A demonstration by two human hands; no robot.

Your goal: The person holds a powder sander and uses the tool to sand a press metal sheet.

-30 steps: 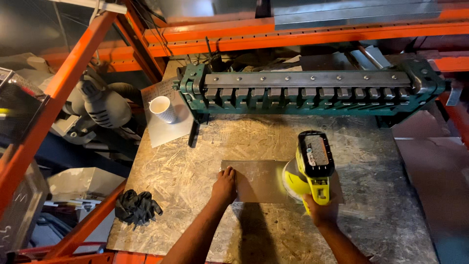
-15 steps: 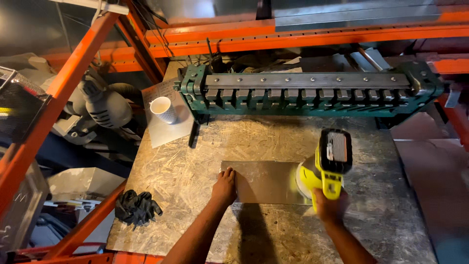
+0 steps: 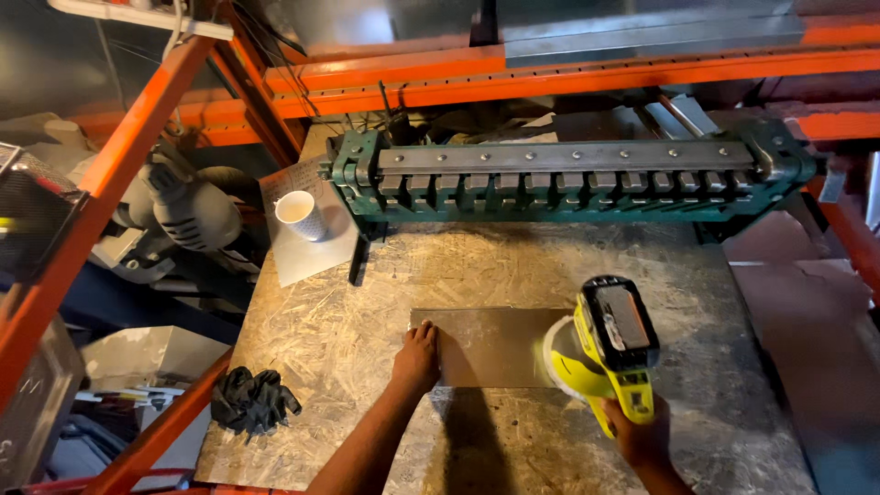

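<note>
A paper cup (image 3: 297, 214) stands at ten o'clock; its contents can't be made out. The right hand (image 3: 642, 438) grips a yellow sander (image 3: 607, 353) on the metal sheet (image 3: 490, 346) mid-bench. The left hand (image 3: 417, 359) presses flat on the sheet's nine-o'clock edge.

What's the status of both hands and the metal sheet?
Left hand flat on metal sheet. Right hand, grip shut on yellow sander, pad on sheet's right end. Nothing in the way.

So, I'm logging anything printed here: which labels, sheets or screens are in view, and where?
Label: dark rectangular panel on top of the yellow sander, held by the right hand.
Paper sheet: pale, faintly marked, back left on the bench, under a cup.
No screens.
</note>
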